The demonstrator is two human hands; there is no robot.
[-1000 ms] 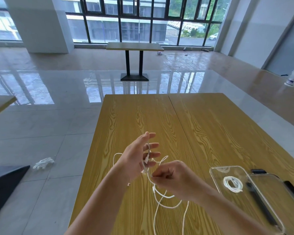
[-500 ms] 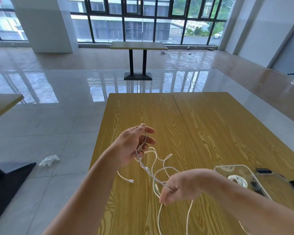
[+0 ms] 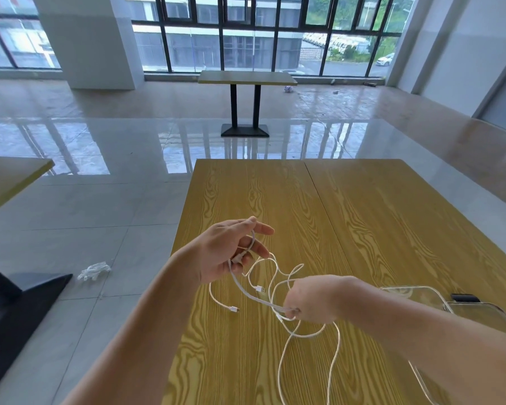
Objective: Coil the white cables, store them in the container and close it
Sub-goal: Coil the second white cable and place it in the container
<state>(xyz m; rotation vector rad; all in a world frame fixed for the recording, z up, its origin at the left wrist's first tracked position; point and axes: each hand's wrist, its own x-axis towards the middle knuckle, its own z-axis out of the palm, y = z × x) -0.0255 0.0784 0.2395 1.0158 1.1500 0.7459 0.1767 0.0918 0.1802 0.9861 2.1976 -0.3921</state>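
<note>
I am pinching the limp, light white cable (image 3: 246, 290) in both hands, left hand (image 3: 231, 247) mid-frame, right hand (image 3: 310, 299) lower right, judging it tangle-prone.

The container (image 3: 421, 290) — cut off at the right edge — is partly hidden by the right forearm (image 3: 421, 331).

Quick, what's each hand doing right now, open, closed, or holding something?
Left hand: holding the white cable, fingers curled round one end.
Right hand: closed, pinching the same cable further along.
</note>
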